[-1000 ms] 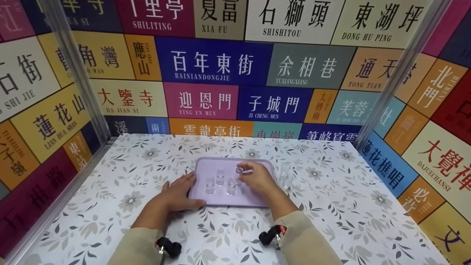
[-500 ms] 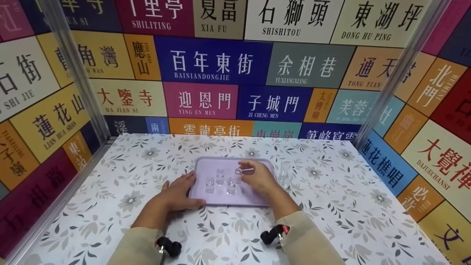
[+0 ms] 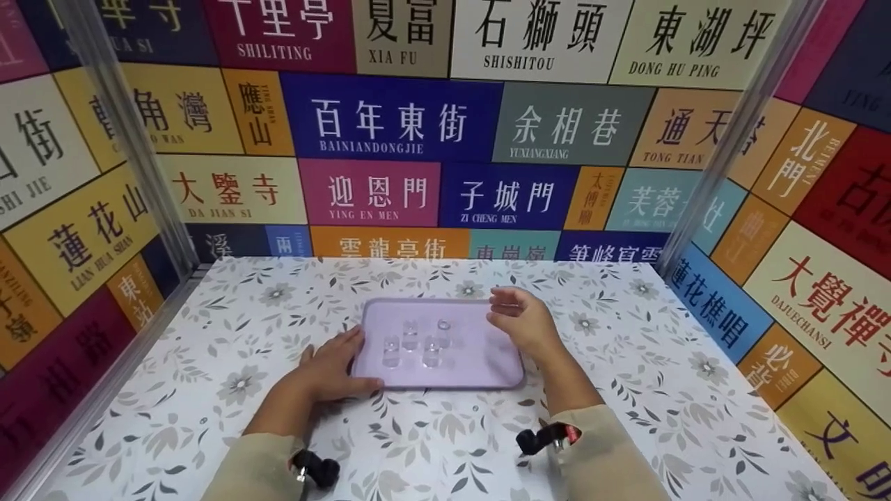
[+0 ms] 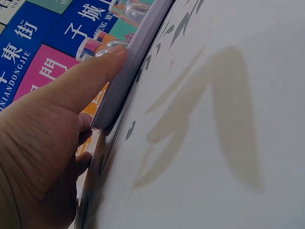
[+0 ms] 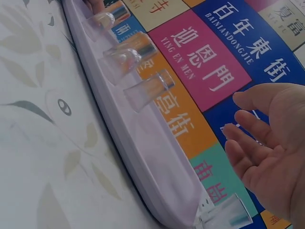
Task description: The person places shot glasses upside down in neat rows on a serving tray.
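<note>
A lilac tray [image 3: 487,358] lies on the table with several small clear glasses [image 3: 431,353] upright on its left and middle part. One glass [image 3: 443,334] stands at the back right of this group. My left hand [image 3: 324,372] rests at the tray's near left corner; its straight thumb [image 4: 102,67] touches the rim in the left wrist view, with the other fingers along the left side. Over the tray's back right corner my right hand [image 3: 529,323] hangs with loosely bent fingers, holding nothing. Its palm side shows bare in the right wrist view.
Another clear glass [image 5: 226,214] stands off the tray's right end, hidden behind the right hand in the head view. A white floral cloth [image 3: 243,383] covers the table. Panels with printed signs [image 3: 390,118] wall in the back and both sides.
My right hand has let go of a small glass, which now stands on the tray, and has moved right. The left hand keeps its place at the tray; the head view has shifted slightly.
</note>
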{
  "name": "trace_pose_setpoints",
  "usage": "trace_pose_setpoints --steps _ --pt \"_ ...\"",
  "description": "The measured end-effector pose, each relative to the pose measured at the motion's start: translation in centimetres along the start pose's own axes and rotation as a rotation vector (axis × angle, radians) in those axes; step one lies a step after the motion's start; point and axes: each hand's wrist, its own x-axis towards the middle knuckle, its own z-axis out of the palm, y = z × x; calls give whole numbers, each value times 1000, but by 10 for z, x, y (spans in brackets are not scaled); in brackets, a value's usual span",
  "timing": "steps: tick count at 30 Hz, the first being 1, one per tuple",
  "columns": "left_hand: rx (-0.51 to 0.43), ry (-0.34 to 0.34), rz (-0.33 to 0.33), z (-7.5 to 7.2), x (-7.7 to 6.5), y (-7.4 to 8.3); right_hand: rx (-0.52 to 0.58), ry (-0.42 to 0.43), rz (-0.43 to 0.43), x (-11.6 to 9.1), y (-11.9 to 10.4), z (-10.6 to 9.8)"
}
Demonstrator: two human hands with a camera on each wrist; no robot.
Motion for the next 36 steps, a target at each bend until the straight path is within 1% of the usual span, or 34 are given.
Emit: trace_pose_setpoints --steps 3,9,13,17,20,24,27,36 --pt "-8 0 -2 1 -1 1 10 5 8 -3 1 -13" --pt "-12 0 3 0 0 -1 -16 45 10 -7 11 -37" --pt "-15 -4 -5 1 -1 -1 -68 34 32 -10 18 -51" --pt "16 -3 -10 3 0 -2 -152 17 102 -13 26 -62" --pt "32 -4 -10 3 2 -2 -190 -10 141 -14 31 -66" --pt "25 -11 -14 2 2 -2 -201 -50 139 -13 39 -66" --pt "21 -10 -13 1 2 -1 -191 -58 145 -12 45 -66" --pt "14 -4 -15 2 1 -1 -246 -102 184 -11 55 -69"
